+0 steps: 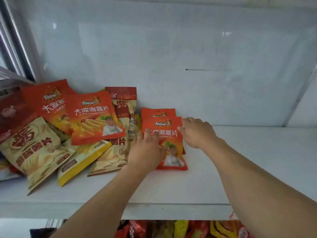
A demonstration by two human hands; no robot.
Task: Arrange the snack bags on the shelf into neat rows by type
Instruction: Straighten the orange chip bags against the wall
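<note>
Mid-shelf [240, 160], orange bag [173, 145]: light, crinkly, slippery; best gripped by side edges.
Left hand [145, 152]: laid flat on it.
Right hand [197, 131]: fingers relaxed at its right edge.

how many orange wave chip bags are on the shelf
4 visible: two in the left pile, rear and front; two stacked at centre, one under both hands, one behind it. More may be buried.

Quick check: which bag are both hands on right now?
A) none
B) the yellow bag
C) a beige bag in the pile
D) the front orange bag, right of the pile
D: the left hand lies flat on the front orange bag, and the right hand touches its right edge.
</note>
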